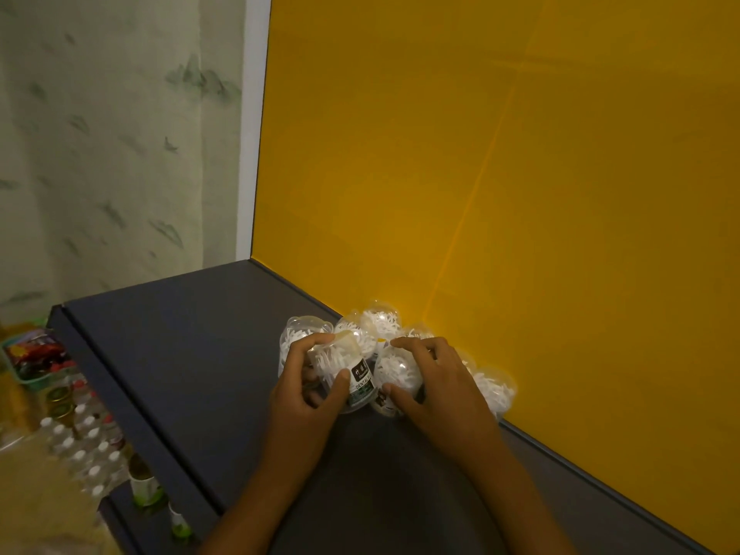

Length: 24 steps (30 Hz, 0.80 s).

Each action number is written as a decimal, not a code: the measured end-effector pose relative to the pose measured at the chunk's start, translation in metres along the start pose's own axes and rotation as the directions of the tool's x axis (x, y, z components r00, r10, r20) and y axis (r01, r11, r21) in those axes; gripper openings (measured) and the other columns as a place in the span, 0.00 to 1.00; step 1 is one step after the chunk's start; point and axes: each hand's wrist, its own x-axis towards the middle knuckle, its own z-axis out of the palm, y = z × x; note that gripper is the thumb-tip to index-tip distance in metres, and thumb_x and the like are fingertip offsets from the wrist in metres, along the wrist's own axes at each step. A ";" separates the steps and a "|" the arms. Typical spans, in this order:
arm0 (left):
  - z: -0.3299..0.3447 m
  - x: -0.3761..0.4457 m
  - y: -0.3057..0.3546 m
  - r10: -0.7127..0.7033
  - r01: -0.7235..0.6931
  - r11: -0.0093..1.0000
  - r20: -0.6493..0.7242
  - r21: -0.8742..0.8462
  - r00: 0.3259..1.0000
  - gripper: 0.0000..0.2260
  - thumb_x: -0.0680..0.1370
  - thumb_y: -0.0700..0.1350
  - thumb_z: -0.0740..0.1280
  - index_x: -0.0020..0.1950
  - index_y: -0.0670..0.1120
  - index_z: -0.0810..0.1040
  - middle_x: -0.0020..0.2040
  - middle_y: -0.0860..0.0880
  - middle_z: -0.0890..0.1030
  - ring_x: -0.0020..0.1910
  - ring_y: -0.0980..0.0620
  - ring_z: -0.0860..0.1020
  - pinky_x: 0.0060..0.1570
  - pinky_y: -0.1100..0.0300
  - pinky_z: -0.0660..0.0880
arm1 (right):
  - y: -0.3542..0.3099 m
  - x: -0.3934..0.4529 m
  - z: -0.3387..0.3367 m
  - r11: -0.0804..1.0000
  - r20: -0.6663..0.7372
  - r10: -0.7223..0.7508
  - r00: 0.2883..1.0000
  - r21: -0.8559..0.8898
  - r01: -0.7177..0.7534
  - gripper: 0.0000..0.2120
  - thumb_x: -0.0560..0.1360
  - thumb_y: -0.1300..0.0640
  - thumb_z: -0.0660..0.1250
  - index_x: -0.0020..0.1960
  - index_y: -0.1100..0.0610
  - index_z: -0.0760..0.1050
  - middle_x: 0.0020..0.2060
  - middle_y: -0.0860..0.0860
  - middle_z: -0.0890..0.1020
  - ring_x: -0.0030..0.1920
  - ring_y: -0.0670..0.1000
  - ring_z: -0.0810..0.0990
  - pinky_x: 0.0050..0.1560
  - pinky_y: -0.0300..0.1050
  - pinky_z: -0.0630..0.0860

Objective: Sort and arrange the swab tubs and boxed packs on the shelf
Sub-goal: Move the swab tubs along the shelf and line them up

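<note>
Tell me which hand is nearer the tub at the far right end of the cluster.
Right. The right hand grips a tub just left of the far-right tub; the left hand holds a labelled tub farther left.

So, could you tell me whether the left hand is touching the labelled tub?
Touching. The head view shows the left hand gripping the labelled tub, thumb pressed on its label side and fingers curled over its top.

Clear tubs (382, 326) of white picks on dark shelf (192, 354): about seven, some hidden behind hands. Hands: two. Below left: one basket (30, 354), many white-capped bottles (86, 442), count unclear.
</note>
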 end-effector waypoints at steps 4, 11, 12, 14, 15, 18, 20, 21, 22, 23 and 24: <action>0.000 -0.002 0.003 -0.005 0.005 1.000 0.022 0.003 1.000 0.18 0.67 0.59 0.68 0.56 0.68 0.72 0.50 0.66 0.80 0.42 0.57 0.79 0.41 0.47 0.80 | -0.003 -0.003 0.002 0.999 -0.003 0.022 1.000 0.028 -0.022 0.29 0.70 0.41 0.73 0.66 0.39 0.64 0.64 0.44 0.67 0.63 0.46 0.68 0.54 0.41 0.74; 0.002 -0.007 0.018 0.036 -0.040 0.998 0.090 0.047 0.995 0.22 0.68 0.56 0.71 0.61 0.54 0.74 0.56 0.61 0.78 0.45 0.43 0.78 0.41 0.38 0.77 | -0.003 -0.009 -0.015 0.992 -0.002 0.047 0.999 0.121 -0.046 0.31 0.67 0.48 0.77 0.62 0.41 0.62 0.62 0.43 0.68 0.62 0.47 0.70 0.54 0.43 0.74; 0.002 -0.008 0.020 0.034 -0.040 0.998 0.104 0.052 0.994 0.21 0.69 0.55 0.71 0.61 0.55 0.75 0.57 0.61 0.77 0.45 0.44 0.78 0.42 0.39 0.77 | -0.001 -0.012 -0.023 0.987 -0.015 0.062 0.998 0.152 -0.059 0.32 0.67 0.48 0.78 0.63 0.41 0.62 0.62 0.42 0.68 0.62 0.45 0.69 0.56 0.41 0.72; 0.003 -0.009 0.024 0.010 -0.017 0.999 0.136 0.050 0.991 0.20 0.71 0.50 0.73 0.62 0.57 0.75 0.57 0.61 0.76 0.48 0.51 0.78 0.43 0.47 0.79 | 0.004 -0.020 -0.041 0.974 -0.059 0.114 0.992 0.205 -0.099 0.34 0.66 0.49 0.79 0.65 0.43 0.63 0.61 0.41 0.69 0.60 0.41 0.69 0.56 0.37 0.69; 0.004 -0.010 0.027 -0.009 0.004 0.999 0.156 0.032 0.988 0.20 0.72 0.47 0.73 0.62 0.58 0.74 0.56 0.62 0.76 0.49 0.56 0.79 0.43 0.53 0.81 | 0.007 -0.026 -0.052 0.967 -0.081 0.146 0.986 0.223 -0.125 0.35 0.66 0.49 0.79 0.66 0.44 0.63 0.60 0.41 0.69 0.59 0.40 0.69 0.56 0.35 0.68; 0.015 -0.017 0.042 -0.050 0.063 0.996 0.212 -0.056 0.976 0.22 0.74 0.38 0.71 0.65 0.53 0.72 0.58 0.60 0.74 0.49 0.67 0.79 0.42 0.66 0.78 | 0.017 -0.051 -0.085 0.963 -0.148 0.194 0.970 0.217 -0.160 0.32 0.66 0.49 0.80 0.64 0.45 0.67 0.58 0.40 0.69 0.58 0.41 0.71 0.53 0.34 0.67; 0.024 -0.025 0.055 -0.056 0.080 0.992 0.224 -0.100 0.973 0.23 0.74 0.37 0.70 0.66 0.53 0.71 0.58 0.57 0.74 0.48 0.69 0.79 0.43 0.68 0.78 | 0.023 -0.074 -0.104 0.962 -0.171 0.212 0.962 0.208 -0.175 0.31 0.65 0.49 0.80 0.63 0.43 0.68 0.58 0.41 0.70 0.58 0.42 0.72 0.54 0.37 0.71; 0.029 -0.030 0.060 -0.054 0.083 0.989 0.225 -0.122 0.973 0.23 0.74 0.36 0.70 0.66 0.52 0.71 0.58 0.56 0.74 0.48 0.69 0.79 0.44 0.68 0.78 | 0.026 -0.086 -0.113 0.957 -0.182 0.234 0.955 0.216 -0.194 0.31 0.65 0.49 0.80 0.62 0.41 0.68 0.59 0.42 0.71 0.58 0.43 0.73 0.55 0.40 0.73; 0.034 -0.037 0.067 -0.050 0.085 0.986 0.234 -0.144 0.971 0.23 0.74 0.36 0.70 0.66 0.51 0.71 0.58 0.55 0.75 0.48 0.69 0.79 0.45 0.68 0.78 | 0.028 -0.100 -0.120 0.950 -0.196 0.262 0.945 0.227 -0.216 0.31 0.65 0.48 0.80 0.62 0.40 0.68 0.59 0.43 0.72 0.57 0.43 0.73 0.56 0.42 0.75; 0.039 -0.045 0.072 -0.047 0.090 0.982 0.248 -0.165 0.968 0.23 0.75 0.35 0.69 0.66 0.50 0.71 0.58 0.54 0.76 0.48 0.68 0.79 0.45 0.68 0.78 | 0.029 -0.114 -0.126 0.941 -0.209 0.289 0.934 0.239 -0.238 0.31 0.65 0.48 0.80 0.62 0.38 0.68 0.59 0.43 0.72 0.57 0.44 0.74 0.56 0.43 0.76; 0.044 -0.054 0.076 -0.043 0.094 0.979 0.269 -0.179 0.962 0.23 0.74 0.35 0.69 0.66 0.49 0.71 0.59 0.53 0.76 0.49 0.66 0.80 0.45 0.67 0.78 | 0.029 -0.128 -0.132 0.933 -0.220 0.313 0.924 0.253 -0.256 0.31 0.65 0.47 0.80 0.62 0.37 0.69 0.59 0.43 0.73 0.57 0.44 0.74 0.55 0.43 0.76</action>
